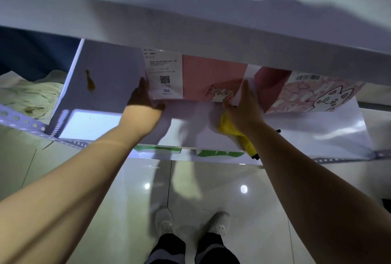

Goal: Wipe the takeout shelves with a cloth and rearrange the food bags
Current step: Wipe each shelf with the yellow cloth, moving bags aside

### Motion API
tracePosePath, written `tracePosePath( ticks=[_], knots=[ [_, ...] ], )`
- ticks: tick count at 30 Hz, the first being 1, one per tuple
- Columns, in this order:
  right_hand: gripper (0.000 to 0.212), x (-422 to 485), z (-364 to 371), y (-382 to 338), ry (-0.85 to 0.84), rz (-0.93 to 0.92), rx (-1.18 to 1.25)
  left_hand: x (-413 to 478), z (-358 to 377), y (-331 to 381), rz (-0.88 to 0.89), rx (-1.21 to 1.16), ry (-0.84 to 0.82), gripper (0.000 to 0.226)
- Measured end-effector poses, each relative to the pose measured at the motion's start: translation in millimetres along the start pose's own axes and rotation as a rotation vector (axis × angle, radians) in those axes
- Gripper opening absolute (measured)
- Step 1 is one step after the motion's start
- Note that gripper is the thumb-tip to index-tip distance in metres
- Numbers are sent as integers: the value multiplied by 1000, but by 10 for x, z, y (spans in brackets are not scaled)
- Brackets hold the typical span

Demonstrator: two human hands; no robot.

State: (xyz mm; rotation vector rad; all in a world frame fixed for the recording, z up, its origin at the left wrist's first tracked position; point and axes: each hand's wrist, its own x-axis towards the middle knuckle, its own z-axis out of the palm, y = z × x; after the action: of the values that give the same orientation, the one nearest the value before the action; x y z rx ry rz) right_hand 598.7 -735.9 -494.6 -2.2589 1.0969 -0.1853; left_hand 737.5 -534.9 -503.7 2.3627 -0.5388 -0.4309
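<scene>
White shelf (pixel 317 132); pink bag (pixel 211 77), receipt (pixel 166 73) "366", between hands.

Plain pink bag (pixel 213 73) with a small cartoon figure low on its front. White receipt (pixel 165 73), black print, QR code and "366". Second pink bag (pixel 304 94): pink-and-white block pattern, white cartoon cat. Yellow cloth (pixel 230 130). Glossy white shelf (pixel 306 134), grey perforated edge. Green-and-white bags (pixel 220 153) below. Yellowish smear (pixel 90 83) on the white side panel (pixel 110 73). Pale shoes (pixel 165 221), glossy light floor tiles (pixel 118 211).
</scene>
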Motion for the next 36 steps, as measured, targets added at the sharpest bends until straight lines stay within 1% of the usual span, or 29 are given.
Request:
tracePosePath(
  ticks=[2,5,6,9,12,15,17,18,20,22,25,29,33,36],
  knots=[
    [74,-100,-7,65,6,33,-51,-104,11,-20,-3,37,5,79],
    [70,-239,27,234,-23,20,-98,-282,73,-42,-17,54,-9,68],
    [69,-261,46,300,-46,12,-148,-346,107,-47,-26,59,-25,65],
    [69,-272,107,508,-157,-22,-422,-527,241,-95,-22,133,-78,59],
    [72,-287,127,672,-296,2,-551,-679,377,-169,-18,184,-133,57],
    [70,-319,95,786,-278,-78,-636,-809,476,-233,-13,246,-190,49],
    [73,-375,93,791,-270,-69,-618,-896,516,-250,4,291,-205,35],
    [74,-426,113,779,-277,-60,-603,-936,532,-252,16,316,-210,32],
    [69,-557,171,731,-305,-81,-572,-1006,559,-243,16,352,-229,40],
    [58,-655,220,675,-348,-163,-545,-1072,582,-239,-16,361,-228,49],
    [48,-687,271,543,-444,-294,-493,-1179,562,-253,-75,333,-180,55],
    [50,-690,430,259,-531,-412,-470,-1336,461,-358,-157,313,-128,55],
    [53,-729,600,-139,-507,-527,-399,-1438,311,-567,-255,290,-92,54],
    [57,-753,784,-427,-414,-660,-373,-1422,164,-748,-300,280,-71,53]
  ],
)
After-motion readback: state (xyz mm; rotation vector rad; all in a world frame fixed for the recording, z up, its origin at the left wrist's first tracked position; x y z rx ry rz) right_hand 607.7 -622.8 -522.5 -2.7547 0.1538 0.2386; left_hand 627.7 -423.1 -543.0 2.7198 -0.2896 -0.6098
